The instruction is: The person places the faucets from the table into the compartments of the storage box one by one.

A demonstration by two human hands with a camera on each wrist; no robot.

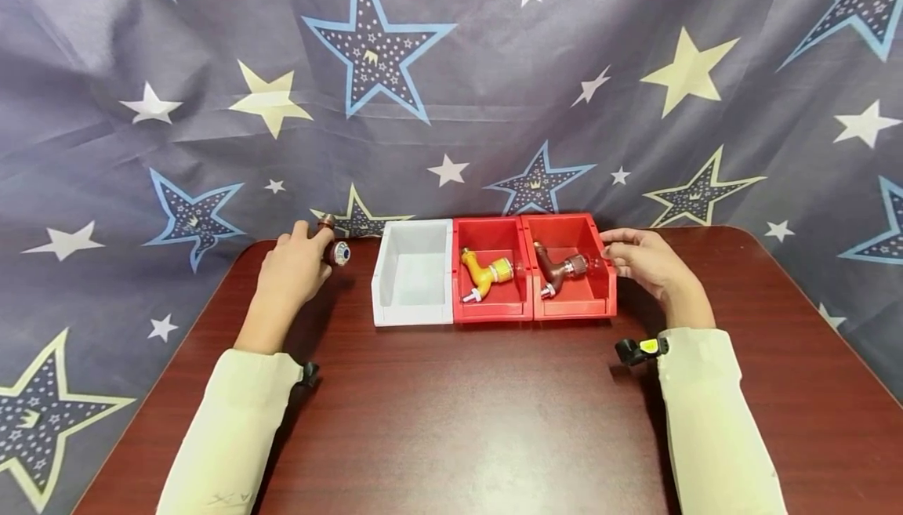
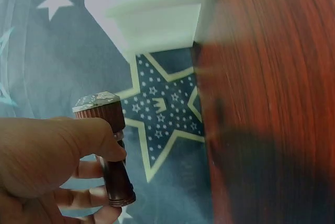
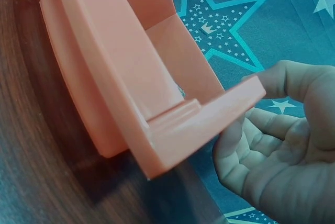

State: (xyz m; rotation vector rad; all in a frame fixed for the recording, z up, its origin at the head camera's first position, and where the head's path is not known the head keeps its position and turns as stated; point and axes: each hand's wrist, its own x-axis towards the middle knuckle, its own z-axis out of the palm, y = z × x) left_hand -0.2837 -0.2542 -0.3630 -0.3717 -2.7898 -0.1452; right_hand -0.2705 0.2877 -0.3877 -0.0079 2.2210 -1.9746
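My left hand (image 1: 291, 268) grips a brown tap (image 1: 331, 247) beyond the left side of the white bin. In the left wrist view, the thumb lies over the tap's body (image 2: 117, 179), just below its ribbed knob, with the fingers curled behind. My right hand (image 1: 645, 264) holds the outer side wall of the right-hand red bin (image 1: 574, 309), fingers at its edge. Inside that bin lies another brown tap (image 1: 557, 272). A yellow tap (image 1: 485, 273) lies in the middle red bin (image 1: 494, 313).
The white bin (image 1: 414, 315) stands to the left of the two red ones, all three side by side near the back of the dark wooden table (image 1: 451, 421). A star-patterned cloth (image 1: 451, 131) hangs behind the table.
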